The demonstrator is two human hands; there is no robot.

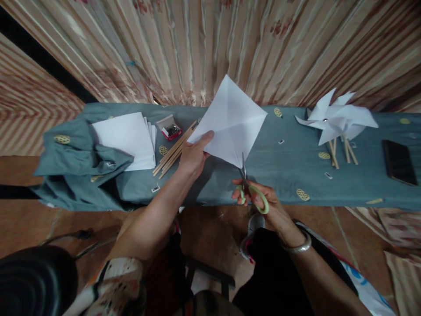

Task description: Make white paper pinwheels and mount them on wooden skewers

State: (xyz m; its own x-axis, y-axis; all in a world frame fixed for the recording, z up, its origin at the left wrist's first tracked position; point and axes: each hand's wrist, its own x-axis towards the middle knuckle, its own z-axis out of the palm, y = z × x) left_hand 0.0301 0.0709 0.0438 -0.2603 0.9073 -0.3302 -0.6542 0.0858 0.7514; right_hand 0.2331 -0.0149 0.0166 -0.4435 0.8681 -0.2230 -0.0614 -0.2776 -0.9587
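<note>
My left hand (194, 154) pinches a square sheet of white paper (232, 116) by its left corner, thumb on top. Crossing creases run over the sheet, which is held up above the table with one corner toward me. In my right hand (263, 197) is a pair of scissors (258, 199) with pale green handles, my fingers through the loops. The blades meet the paper's near corner; how far they are parted is hard to see.
A narrow table with a green cloth (283, 162) holds a white paper stack (126, 138), a small red box of metal bits (169, 128), several wooden sticks (174, 151), white paper pinwheels (335, 116) and a dark phone (399, 161). A pleated curtain (204, 44) hangs behind.
</note>
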